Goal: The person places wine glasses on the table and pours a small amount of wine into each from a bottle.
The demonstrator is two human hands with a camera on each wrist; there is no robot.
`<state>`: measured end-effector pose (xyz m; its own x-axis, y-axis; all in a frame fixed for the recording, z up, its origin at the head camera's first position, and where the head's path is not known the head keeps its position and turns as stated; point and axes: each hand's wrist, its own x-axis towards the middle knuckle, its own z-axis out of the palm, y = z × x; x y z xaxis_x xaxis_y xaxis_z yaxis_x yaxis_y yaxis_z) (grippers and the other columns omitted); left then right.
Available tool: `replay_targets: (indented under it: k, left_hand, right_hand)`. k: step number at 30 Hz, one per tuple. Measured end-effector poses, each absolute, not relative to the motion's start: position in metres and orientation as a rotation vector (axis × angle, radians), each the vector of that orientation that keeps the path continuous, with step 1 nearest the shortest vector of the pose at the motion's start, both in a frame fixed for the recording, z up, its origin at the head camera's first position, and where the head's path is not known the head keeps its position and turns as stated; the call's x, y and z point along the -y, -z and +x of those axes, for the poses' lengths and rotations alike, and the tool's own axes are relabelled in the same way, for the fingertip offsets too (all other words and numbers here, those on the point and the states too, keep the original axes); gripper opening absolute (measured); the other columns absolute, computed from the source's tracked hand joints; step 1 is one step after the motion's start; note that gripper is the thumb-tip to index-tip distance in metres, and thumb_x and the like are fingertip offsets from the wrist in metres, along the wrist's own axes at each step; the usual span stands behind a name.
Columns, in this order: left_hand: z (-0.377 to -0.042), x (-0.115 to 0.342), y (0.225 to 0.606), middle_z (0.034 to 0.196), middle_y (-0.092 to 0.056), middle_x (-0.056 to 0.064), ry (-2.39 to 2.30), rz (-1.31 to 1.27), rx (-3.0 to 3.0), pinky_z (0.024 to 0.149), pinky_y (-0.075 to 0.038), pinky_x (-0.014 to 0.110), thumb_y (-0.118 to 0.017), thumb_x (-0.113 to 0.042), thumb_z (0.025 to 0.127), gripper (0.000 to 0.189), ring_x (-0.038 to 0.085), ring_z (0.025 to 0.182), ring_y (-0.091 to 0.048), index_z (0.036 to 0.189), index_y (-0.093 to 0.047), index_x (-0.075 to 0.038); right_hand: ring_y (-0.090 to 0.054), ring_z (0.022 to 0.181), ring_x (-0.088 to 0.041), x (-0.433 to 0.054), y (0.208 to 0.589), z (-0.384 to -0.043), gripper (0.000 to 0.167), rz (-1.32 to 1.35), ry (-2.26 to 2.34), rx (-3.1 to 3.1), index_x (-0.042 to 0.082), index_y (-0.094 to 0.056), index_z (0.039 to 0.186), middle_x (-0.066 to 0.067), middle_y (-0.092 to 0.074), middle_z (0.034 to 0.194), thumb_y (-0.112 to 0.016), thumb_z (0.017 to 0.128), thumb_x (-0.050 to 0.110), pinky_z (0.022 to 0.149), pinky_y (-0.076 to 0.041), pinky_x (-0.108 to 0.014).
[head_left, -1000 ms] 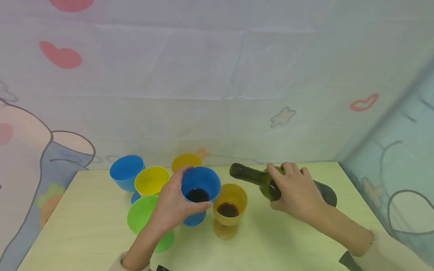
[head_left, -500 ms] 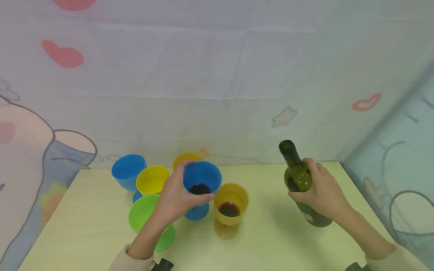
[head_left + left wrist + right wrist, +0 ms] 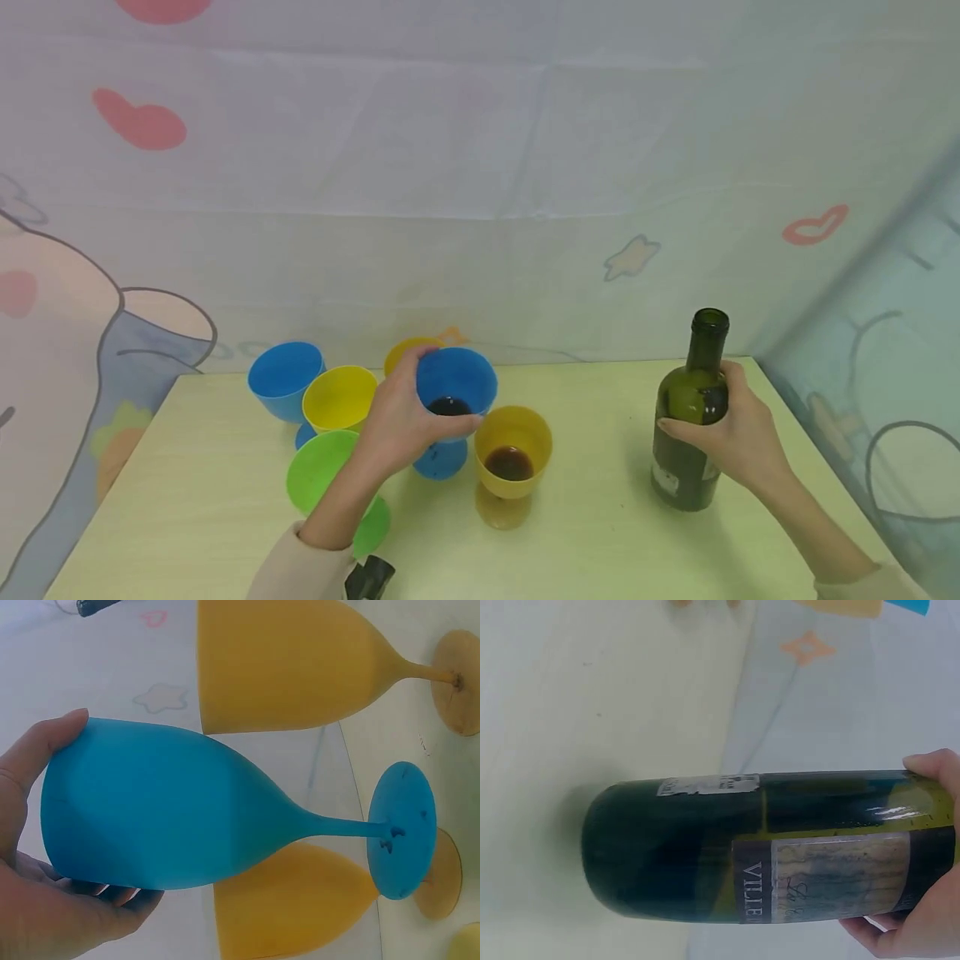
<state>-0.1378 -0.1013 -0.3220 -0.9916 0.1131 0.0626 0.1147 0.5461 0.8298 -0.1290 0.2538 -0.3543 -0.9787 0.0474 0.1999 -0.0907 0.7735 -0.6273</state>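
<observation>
My left hand [image 3: 401, 425] grips the bowl of a blue goblet [image 3: 459, 375] near its rim, thumb on the near side. Dark liquid lies in the bottom of that bowl. In the left wrist view the blue goblet [image 3: 165, 802] shows its stem and a foot with dark spots, apparently off the table. Just right of it stands an amber goblet [image 3: 525, 425], also with dark liquid inside. My right hand [image 3: 750, 433] holds a green wine bottle [image 3: 686, 467] upright round its body. A worn label shows on the bottle [image 3: 667, 862] in the right wrist view; whether its base touches the table cannot be told.
Left of my left hand stand another blue goblet [image 3: 285, 379], a yellow goblet [image 3: 341, 400] and a green goblet [image 3: 318, 475]. A second amber-yellow goblet [image 3: 405, 352] is partly hidden behind the left hand. A printed cloth [image 3: 480, 167] hangs behind the pale table [image 3: 585, 533].
The bottle has swung from nearly level over the table to upright, moving right and down. My left hand has shifted the blue goblet slightly away and to the right.
</observation>
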Motion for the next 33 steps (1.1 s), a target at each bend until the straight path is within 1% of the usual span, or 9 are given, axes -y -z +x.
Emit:
replay_targets:
  k: [6,12,21,28,33]
  left_hand:
    - [-0.148,0.097,0.321,0.135,-0.039,0.015,1.467,-0.216,2.773,0.088,-0.042,0.054,-0.081,-0.029,0.066,0.091,0.034,0.118,-0.041,0.138,-0.03,-0.006]
    - [-0.157,0.089,0.319,0.136,-0.037,0.016,1.483,-0.248,2.758,0.092,-0.04,0.052,-0.08,-0.024,0.066,0.089,0.033,0.118,-0.039,0.137,-0.03,-0.004]
    - [-0.168,0.079,0.322,0.133,-0.039,0.017,1.453,-0.239,2.763,0.092,-0.04,0.05,-0.08,-0.025,0.066,0.089,0.034,0.117,-0.041,0.136,-0.03,0.0]
    - [-0.177,0.07,0.327,0.131,-0.038,0.019,1.422,-0.275,2.766,0.093,-0.04,0.048,-0.079,-0.026,0.068,0.089,0.033,0.115,-0.04,0.135,-0.029,0.004]
    - [-0.184,0.062,0.329,0.131,-0.035,0.018,1.404,-0.299,2.81,0.094,-0.04,0.046,-0.079,-0.027,0.068,0.088,0.031,0.116,-0.037,0.134,-0.029,0.003]
  right_hand:
    - [-0.052,0.095,-0.047,-0.258,0.365,-0.127,0.086,-0.063,-1.028,2.733,-0.003,-0.023,0.131,-0.031,-0.049,0.111,-0.077,0.073,0.031,0.071,-0.044,-0.054]
    - [-0.051,0.097,-0.049,-0.261,0.372,-0.125,0.088,-0.148,-1.071,2.706,-0.002,-0.021,0.133,-0.033,-0.045,0.116,-0.076,0.073,0.032,0.072,-0.043,-0.056]
    - [-0.047,0.101,-0.052,-0.262,0.379,-0.123,0.089,-0.164,-1.128,2.669,-0.001,-0.018,0.134,-0.035,-0.043,0.119,-0.076,0.074,0.029,0.076,-0.042,-0.059]
    - [-0.047,0.102,-0.051,-0.263,0.381,-0.122,0.087,-0.176,-1.154,2.663,0.001,-0.018,0.133,-0.034,-0.043,0.119,-0.076,0.074,0.029,0.076,-0.041,-0.059]
    - [-0.047,0.102,-0.051,-0.265,0.382,-0.119,0.085,-0.191,-1.153,2.671,0.001,-0.019,0.131,-0.033,-0.043,0.119,-0.076,0.074,0.03,0.075,-0.042,-0.057]
